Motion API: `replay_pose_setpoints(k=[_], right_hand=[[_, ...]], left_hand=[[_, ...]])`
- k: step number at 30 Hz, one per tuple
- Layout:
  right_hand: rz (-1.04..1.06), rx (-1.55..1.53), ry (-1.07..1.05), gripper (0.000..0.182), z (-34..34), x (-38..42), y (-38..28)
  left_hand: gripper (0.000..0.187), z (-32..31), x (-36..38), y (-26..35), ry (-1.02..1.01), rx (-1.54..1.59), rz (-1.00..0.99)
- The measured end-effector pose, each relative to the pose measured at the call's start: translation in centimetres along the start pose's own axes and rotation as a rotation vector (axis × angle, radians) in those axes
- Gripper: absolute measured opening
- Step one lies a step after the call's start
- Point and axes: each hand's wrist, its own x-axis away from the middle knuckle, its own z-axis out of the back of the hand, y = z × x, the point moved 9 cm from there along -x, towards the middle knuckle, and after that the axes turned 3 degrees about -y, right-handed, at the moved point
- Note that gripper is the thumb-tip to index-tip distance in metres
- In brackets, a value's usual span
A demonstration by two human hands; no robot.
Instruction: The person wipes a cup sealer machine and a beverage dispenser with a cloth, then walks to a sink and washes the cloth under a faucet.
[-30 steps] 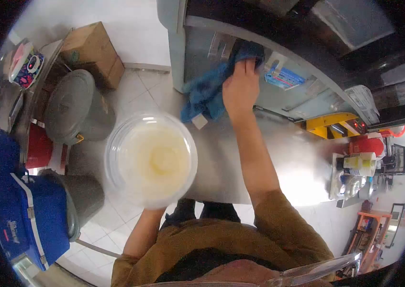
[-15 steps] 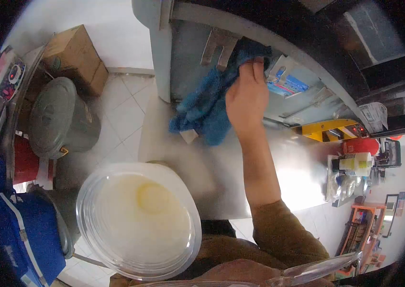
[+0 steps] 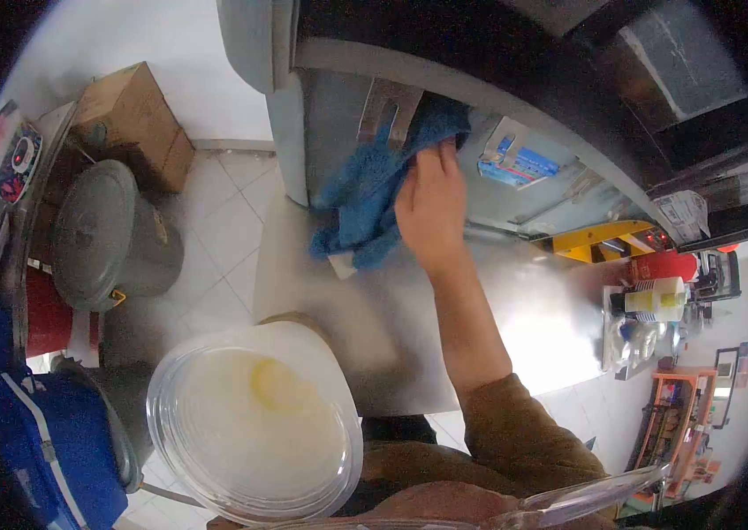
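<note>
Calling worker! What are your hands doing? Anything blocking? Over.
Right hand holding blue towel. Left hand not in view. Plastic tub hides part of counter.

Lighting: bright overall; source outside our view. Steel counter (image 3: 374, 331), our landmark: one broad white glare across its right half, a soft-edged dark patch at its lower edge. Left of the counter: pale floor tiles (image 3: 224, 234), evenly lit; blue bag (image 3: 64, 450), dim, detail soft. Above it: black panelling (image 3: 480, 53), deep in shade. At its lower left: clear container (image 3: 254, 424), thin rim highlights. Surrounding all we see: circular black border, grainy speckle, straight lines bowed.
</note>
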Motion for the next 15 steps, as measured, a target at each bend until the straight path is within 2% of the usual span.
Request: replay_pose_setpoints(k=[2,5,8,11,15], right_hand=[[-0.016,-0.016,-0.009,0.029,0.7,-1.2,-0.3],[0.025,0.007,0.097,0.030,1.6,-1.8,-1.1],[-0.056,-0.136,0.038,0.033,1.6,-1.9,-0.4],[0.026,-0.038,0.081,0.030,1.8,-1.2,-0.7],[-0.020,0.005,0.051,0.029,1.5,-1.1,-0.5]], left_hand=[[0.057,-0.1,-0.1,-0.1,-0.001,0.000,0.006],[0.057,-0.1,-0.1,-0.2,-0.004,-0.003,0.009],[0.056,-0.1,0.0,-0.5,0.002,-0.001,0.024],[0.056,-0.2,-0.1,-0.5,0.004,-0.003,0.031],[0.056,-0.2,0.1,-0.4,0.015,-0.001,0.035]])
